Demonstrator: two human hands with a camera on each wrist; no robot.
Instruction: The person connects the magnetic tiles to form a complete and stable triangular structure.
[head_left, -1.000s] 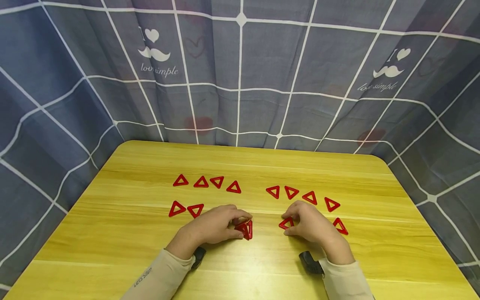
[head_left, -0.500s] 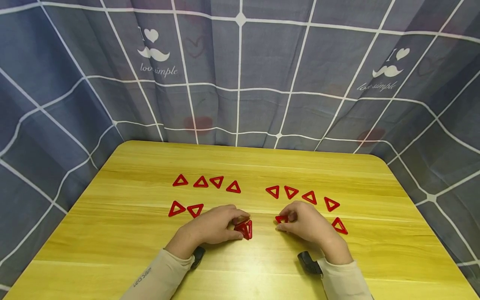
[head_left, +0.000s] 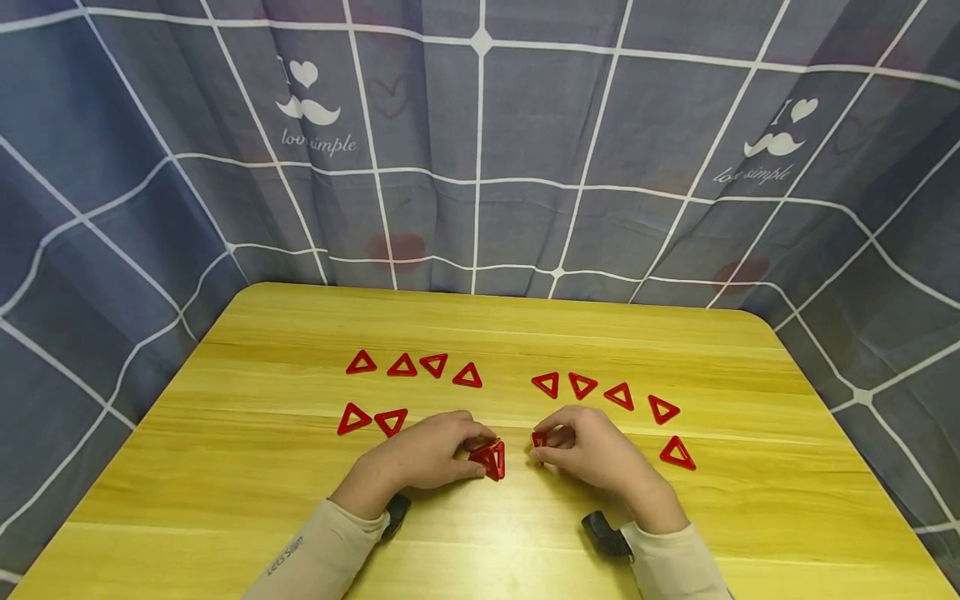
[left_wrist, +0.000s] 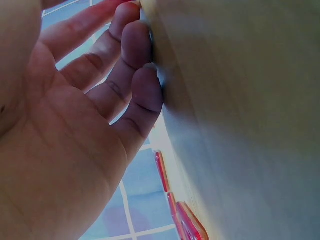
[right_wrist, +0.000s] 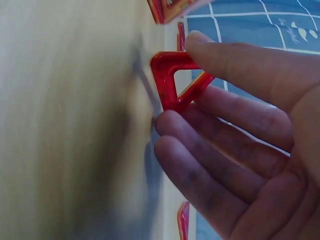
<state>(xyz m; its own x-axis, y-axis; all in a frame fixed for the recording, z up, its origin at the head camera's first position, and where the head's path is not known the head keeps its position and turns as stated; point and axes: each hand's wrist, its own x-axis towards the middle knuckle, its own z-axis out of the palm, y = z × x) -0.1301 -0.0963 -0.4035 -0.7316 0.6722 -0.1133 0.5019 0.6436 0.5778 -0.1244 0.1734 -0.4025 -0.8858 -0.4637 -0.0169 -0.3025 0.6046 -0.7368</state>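
Near the table's middle, my left hand [head_left: 431,450] holds a small group of red triangle tiles [head_left: 491,459] between thumb and fingers; they stand leaning together. In the left wrist view, the fingertips [left_wrist: 147,90] rest by the tabletop and the tiles are mostly hidden. Just to the right, my right hand [head_left: 588,450] pinches one red triangular frame tile [right_wrist: 167,82] by its edge, thumb on one side and fingers on the other. It is held upright, a short gap from the left hand's group, whose edge shows at the top of the right wrist view.
Several flat red triangles lie in a row behind the hands, such as one at left [head_left: 362,362] and one at right [head_left: 619,396]. Two more [head_left: 353,418] lie left of my left hand, and another [head_left: 678,452] lies right. A grid-patterned curtain [head_left: 525,225] surrounds the wooden table [head_left: 285,325].
My right hand has lifted its triangle off the tabletop, tilted it upright and moved it left toward the other group. The left hand has stayed in place with its tiles.
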